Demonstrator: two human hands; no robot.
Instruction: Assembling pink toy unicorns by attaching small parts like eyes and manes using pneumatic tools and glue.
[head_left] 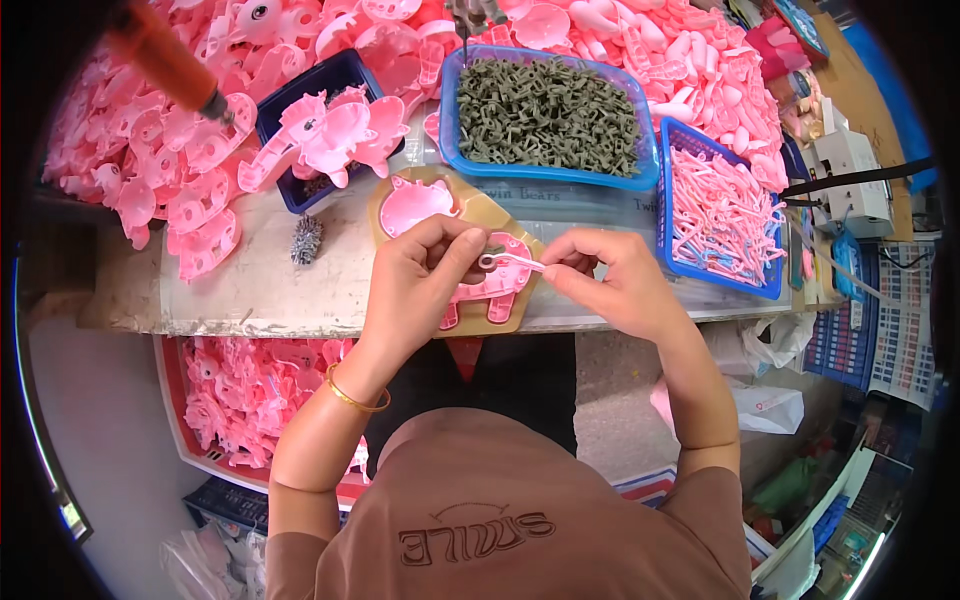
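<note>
My right hand [610,280] pinches a thin pale-pink plastic strip [520,261] by its right end. The strip's small ring end points left, beside the fingertips of my left hand [425,275]. My left thumb and forefinger are closed together; what lies between them is hidden. Below both hands, a pink plastic animal-shaped half shell [490,290] lies in a tan shaped holder [507,325] at the table's front edge. A rounded pink shell part [415,205] rests in the same holder, just beyond my left hand.
Beyond my hands stands a blue tub [600,180] of small dark-green parts [550,115]. To its right, a blue basket [662,235] holds pink strips. Pink shells [150,160] heap at the back. A red-orange tool [170,60] hangs upper left. A bristly grey piece [307,240] lies left.
</note>
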